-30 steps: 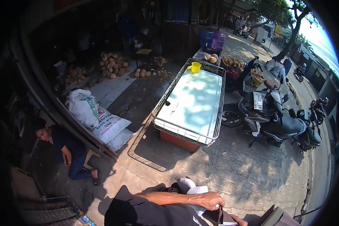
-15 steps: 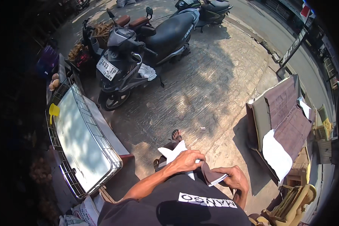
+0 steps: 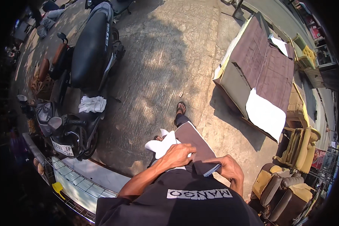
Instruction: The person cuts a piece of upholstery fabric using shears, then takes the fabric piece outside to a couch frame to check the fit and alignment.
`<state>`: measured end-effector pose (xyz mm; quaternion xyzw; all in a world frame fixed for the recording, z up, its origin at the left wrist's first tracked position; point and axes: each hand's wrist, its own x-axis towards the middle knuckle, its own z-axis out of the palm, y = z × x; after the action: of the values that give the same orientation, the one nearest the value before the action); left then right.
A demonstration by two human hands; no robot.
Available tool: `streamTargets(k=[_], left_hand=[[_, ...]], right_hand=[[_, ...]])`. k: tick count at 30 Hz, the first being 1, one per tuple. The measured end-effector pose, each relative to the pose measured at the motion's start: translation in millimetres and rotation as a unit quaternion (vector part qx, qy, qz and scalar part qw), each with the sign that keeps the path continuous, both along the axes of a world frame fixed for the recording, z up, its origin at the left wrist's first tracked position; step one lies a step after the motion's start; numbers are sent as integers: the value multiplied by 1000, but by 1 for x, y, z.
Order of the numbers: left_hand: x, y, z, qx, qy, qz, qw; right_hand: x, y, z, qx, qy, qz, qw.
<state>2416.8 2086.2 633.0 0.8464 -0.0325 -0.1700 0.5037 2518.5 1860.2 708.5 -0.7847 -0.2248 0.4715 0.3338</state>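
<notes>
**Brown panel held at the waist on a sunlit pavement**

The concrete pavement fills most of the view, half in sun and half in shade. On the right lies a sofa frame tipped on its side, covered in brown cloth with a white sheet draped over its near end. Beyond it, along the right rim, stand yellowish armchairs, and nearer the lower corner a tan and brown recliner. On the left a black scooter is parked, a white rag lying on its footboard. Below it, at the lower left, is a white-topped cart with a metal rail.

The person in a black shirt looks down at one sandalled foot set on the concrete.

The brown panel, flat and rectangular, is held slanting in front of the waist, its far end pointing toward the foot. A white cloth sits against its left edge.

The left hand lies curled over the panel's left edge and the cloth, fingers bent and pressing down on both. The right hand grips the panel's near right corner, fingers closed around the edge.
</notes>
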Motion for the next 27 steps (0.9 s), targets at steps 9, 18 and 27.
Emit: streamTargets(k=[9, 18, 27], left_hand=[[219, 111, -2, 38, -22, 37, 998], [429, 149, -33, 27, -73, -36, 996], [658, 192, -63, -4, -73, -190, 979]], right_hand=[[227, 105, -1, 38, -19, 50, 998], [389, 129, -22, 14, -69, -36, 997], [521, 170, -60, -34, -141, -142, 979]])
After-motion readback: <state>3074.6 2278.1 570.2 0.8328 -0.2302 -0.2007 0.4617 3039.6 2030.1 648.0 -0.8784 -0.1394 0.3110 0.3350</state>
